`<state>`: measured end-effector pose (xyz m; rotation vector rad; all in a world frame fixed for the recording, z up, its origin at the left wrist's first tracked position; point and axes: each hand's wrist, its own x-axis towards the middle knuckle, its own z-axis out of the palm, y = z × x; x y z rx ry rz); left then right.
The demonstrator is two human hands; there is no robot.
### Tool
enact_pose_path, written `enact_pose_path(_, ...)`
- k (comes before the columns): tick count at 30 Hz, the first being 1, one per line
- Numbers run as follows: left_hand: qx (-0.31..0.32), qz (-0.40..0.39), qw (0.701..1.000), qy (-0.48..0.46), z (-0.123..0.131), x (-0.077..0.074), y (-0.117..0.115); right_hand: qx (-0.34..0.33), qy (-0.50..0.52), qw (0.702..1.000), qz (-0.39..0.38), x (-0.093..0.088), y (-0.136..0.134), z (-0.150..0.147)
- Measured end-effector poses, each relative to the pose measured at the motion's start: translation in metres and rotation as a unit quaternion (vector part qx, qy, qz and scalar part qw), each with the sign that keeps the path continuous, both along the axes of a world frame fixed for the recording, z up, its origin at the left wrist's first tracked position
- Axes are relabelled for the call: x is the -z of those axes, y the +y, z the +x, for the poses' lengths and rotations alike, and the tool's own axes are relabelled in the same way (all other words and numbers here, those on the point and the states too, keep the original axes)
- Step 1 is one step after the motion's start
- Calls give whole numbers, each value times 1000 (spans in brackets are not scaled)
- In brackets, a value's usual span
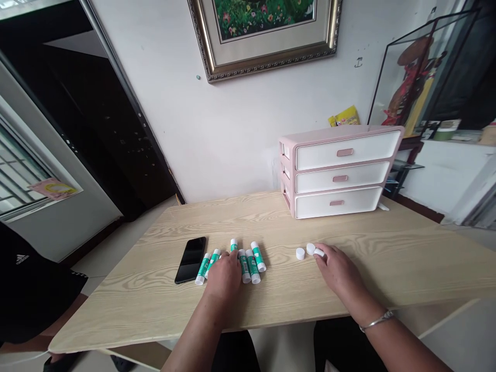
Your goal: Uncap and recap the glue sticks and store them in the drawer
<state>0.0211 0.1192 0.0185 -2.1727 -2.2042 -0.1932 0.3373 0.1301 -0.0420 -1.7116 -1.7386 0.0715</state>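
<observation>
Left hand: palm-down across the glue sticks, grip spread flat, nothing clasped.
Right hand: fingertips touching the white caps; grip closed or not, cannot tell.
Sticks: flat on the counter, long axes running away from the person.

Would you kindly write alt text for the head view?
The left hand rests on green-and-white glue sticks beside a black phone on a wooden table; the right hand touches small white caps. A pink three-drawer organiser stands behind.
</observation>
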Motion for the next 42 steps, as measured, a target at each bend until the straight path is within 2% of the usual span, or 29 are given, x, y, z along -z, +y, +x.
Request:
enact_pose_path(5, -7, -13, 1000, 7, 2, 0, 3, -13, -45, 994, 102, -18, -16, -16)
enact_pose_path(8, -10, -18, 1000, 9, 3, -1, 4, -88, -39, 985, 144, -30, -31, -38)
enact_pose_path(11, -7, -21, 1000, 7, 5, -1, 1, -194, -35, 973, 118, -26, -37, -58)
enact_pose_path(13, -6, -23, 1000, 5, 6, -1, -3, -228, -42, 969, 89, -15, -33, -64)
enact_pose_path(16, -7, -26, 1000, 3, 6, -3, -12, -202, -61, 975, 73, 5, -20, -63)
enact_pose_path(19, -14, -26, 1000, -1, 6, -5, -22, -159, -73, 982, 71, 14, -11, -57)
enact_pose_path(25, -34, -27, 999, -7, 3, -4, -45, -117, -41, 990, 74, 6, -13, -53)
enact_pose_path(29, -58, -26, 998, 9, -2, 7, -62, -111, 43, 991, 58, 3, -25, -51)
enact_pose_path(33, -49, -5, 999, 19, -3, 15, -64, -93, 152, 983, 42, -2, -44, -62)
enact_pose_path(35, -41, 4, 999, 22, -1, 14, -60, -108, 200, 973, 38, -8, -56, -74)
enact_pose_path(38, -37, 13, 999, 37, 3, 11, -59, -165, 243, 956, 18, -16, -73, -93)
enact_pose_path(42, -12, 50, 998, 21, 1, 22, -79, -225, 275, 934, -42, -24, -87, -107)
